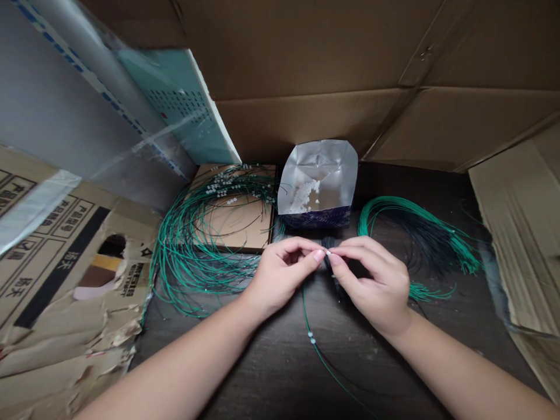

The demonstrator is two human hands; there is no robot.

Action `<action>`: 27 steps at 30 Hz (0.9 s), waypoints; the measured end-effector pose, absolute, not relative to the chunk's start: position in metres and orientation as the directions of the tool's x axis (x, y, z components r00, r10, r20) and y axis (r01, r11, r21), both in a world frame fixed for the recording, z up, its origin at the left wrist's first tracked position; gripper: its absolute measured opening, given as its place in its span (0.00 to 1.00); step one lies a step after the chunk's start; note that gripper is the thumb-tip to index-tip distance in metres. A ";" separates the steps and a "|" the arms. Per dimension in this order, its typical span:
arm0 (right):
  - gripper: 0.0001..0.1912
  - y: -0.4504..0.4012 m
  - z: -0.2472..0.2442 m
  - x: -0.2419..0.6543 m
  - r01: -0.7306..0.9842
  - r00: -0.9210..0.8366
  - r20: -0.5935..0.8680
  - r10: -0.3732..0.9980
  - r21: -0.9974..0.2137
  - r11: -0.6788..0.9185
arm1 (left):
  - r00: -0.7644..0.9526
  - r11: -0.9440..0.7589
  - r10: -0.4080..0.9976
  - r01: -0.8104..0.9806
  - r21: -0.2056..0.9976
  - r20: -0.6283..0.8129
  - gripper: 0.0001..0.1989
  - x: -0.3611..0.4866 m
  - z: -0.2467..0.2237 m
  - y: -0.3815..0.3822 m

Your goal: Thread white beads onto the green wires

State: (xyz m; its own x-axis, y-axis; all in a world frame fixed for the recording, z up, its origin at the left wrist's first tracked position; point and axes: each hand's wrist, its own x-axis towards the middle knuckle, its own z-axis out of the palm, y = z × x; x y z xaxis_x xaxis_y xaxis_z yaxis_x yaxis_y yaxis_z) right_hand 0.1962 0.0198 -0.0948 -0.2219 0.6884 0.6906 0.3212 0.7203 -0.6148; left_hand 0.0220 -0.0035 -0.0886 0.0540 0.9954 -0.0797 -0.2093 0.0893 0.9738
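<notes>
My left hand [284,271] and my right hand [374,280] meet fingertip to fingertip at the middle of the table. My right thumb and forefinger pinch a tiny white bead [328,252]. The left thumb and forefinger are pressed together on a thin green cord [305,309], which hangs down toward me. Two white beads [311,337] sit on that cord lower down. Behind the fingers stands an open silver-lined pouch [321,169] with loose white beads [306,195] inside. A dark bundle [336,280] lies partly hidden beneath my hands.
Left, many green cords with beads [196,245] lie over a flat cardboard box [245,224]. A bundle of green and black cords [420,230] lies on the right. Cardboard walls [315,52] enclose the back and sides. A light-blue printed sheet [175,105] leans at back left.
</notes>
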 end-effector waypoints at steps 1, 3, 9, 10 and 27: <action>0.06 0.020 -0.095 0.196 0.318 -0.227 0.689 0.688 -0.615 0.721 | 0.050 0.087 0.996 -0.207 0.975 -0.078 0.18 0.022 -0.089 -0.004; 0.06 0.021 -0.094 0.196 0.311 -0.235 0.686 0.688 -0.618 0.722 | 0.038 0.085 0.996 -0.193 0.978 -0.079 0.18 0.022 -0.089 -0.004; 0.06 0.023 -0.095 0.196 0.305 -0.239 0.670 0.703 -0.636 0.709 | 0.011 0.055 0.999 -0.150 0.987 -0.054 0.14 0.022 -0.091 -0.005; 0.06 0.023 -0.095 0.196 0.303 -0.234 0.668 0.707 -0.640 0.706 | 0.006 0.046 0.999 -0.138 0.989 -0.046 0.12 0.022 -0.091 -0.005; 0.08 0.020 -0.096 0.195 0.337 -0.255 0.698 0.669 -0.584 0.739 | -0.019 0.030 0.999 -0.025 0.999 -0.031 0.08 0.024 -0.090 -0.006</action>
